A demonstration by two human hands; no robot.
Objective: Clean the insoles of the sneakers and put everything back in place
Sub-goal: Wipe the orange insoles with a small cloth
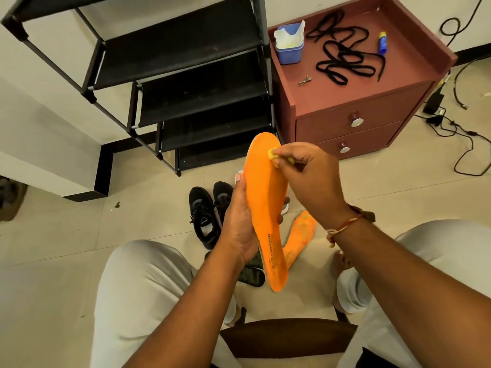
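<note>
My left hand [240, 221] grips an orange insole [265, 208] by its edge and holds it upright between my knees, toe end up. My right hand [310, 179] pinches a small yellowed wipe [273, 154] against the insole's toe area. A second orange insole [300, 237] lies on the floor below my right wrist, partly hidden by the held one. Two black sneakers [206, 213] stand side by side on the floor, just left of my left hand.
A black shoe rack [186, 83] stands ahead. Beside it a red-brown bedside cabinet [345, 107] carries a blue tub of wipes [289, 46], black laces [342, 51], a small blue tube [382, 42] and a metal clip [304, 80]. Cables [462, 134] trail at right. I sit on a wooden stool [287, 338].
</note>
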